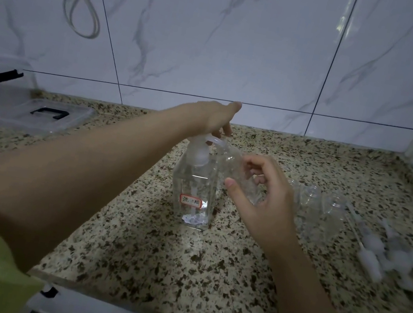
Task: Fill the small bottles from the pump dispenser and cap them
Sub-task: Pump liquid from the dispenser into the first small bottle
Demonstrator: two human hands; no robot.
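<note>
The left hand (216, 119) rests on the pump head of the clear pump dispenser (194, 187) at frame centre, fingers draped over it; the right hand (262, 193) grips a small bottle (238, 171), tilted with its mouth at the spout. Further empty bottles (321, 204) stand right of centre on the speckled counter (181, 262), with white caps (389, 255) lying at the right edge.

The pump caps (387, 251) at right are blurred, and the left hand (213, 120) hides the pump head.
</note>
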